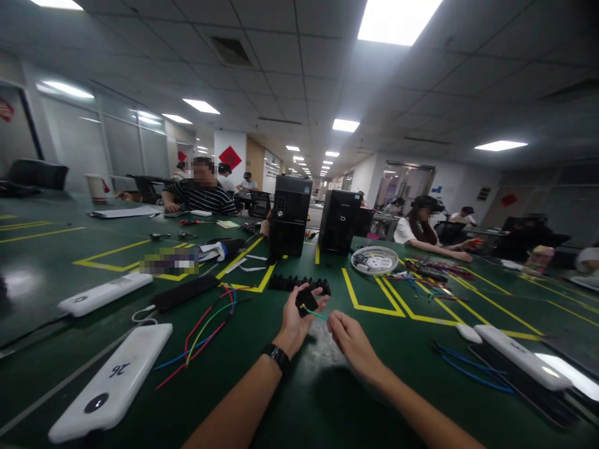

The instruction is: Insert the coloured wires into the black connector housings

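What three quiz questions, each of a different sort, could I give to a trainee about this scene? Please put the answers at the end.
1. What is in the open palm of the left hand?
A) a cup
B) a black part
C) a white basket

2. True or false: the watch is on the left wrist.

3. Fill in the colour: the right hand holds a ____ wire, which reaches towards the left palm.

Key: 1: B; 2: true; 3: green.
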### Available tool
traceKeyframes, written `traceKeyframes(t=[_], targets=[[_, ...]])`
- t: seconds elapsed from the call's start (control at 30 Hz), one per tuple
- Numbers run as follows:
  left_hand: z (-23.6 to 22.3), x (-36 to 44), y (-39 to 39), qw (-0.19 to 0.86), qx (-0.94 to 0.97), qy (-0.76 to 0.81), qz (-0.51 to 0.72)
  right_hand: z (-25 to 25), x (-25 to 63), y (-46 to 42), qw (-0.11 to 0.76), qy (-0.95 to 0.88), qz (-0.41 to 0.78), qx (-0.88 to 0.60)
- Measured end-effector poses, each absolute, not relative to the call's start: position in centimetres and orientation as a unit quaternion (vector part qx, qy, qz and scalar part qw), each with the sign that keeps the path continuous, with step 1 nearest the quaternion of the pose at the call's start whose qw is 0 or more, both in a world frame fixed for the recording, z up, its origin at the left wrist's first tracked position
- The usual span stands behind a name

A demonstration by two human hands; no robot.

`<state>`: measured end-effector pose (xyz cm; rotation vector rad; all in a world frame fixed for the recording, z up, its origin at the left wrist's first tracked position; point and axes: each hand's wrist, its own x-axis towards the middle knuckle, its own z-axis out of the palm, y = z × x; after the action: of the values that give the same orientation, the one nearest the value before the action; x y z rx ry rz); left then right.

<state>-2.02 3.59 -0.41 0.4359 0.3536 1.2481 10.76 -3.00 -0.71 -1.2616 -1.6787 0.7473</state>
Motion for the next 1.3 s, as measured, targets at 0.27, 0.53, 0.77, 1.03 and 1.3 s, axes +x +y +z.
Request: traceKeyframes(t=[0.27, 0.53, 0.77, 1.03, 1.3], targets=[[-0.5, -1.0, 2.8, 0.774, 0.209, 0.167, 0.574, -2.1, 11.8, -4.6, 0.445, -0.676, 0.238, -0.538], [-1.3, -1.1, 2.9, 0.748, 0.23, 0.2, 0.589, -1.8, 12.0, -5.1, 0.407, -0.729, 0.118, -0.537], [-1.6, -0.8, 2.8, 0.753, 0.238, 0.203, 0.579, -1.9, 12.3, -5.1, 0.41, -0.728, 0.097, -0.541], [-1.9, -0.9, 3.1, 0.749, 0.243, 0.213, 0.579, -1.8, 12.2, -5.2, 0.382, -0.745, 0.096, -0.538], [-2.1, -0.6, 3.0, 0.737, 0.243, 0.255, 0.577, -2.4, 12.6, -5.1, 0.343, -0.768, 0.082, -0.534]])
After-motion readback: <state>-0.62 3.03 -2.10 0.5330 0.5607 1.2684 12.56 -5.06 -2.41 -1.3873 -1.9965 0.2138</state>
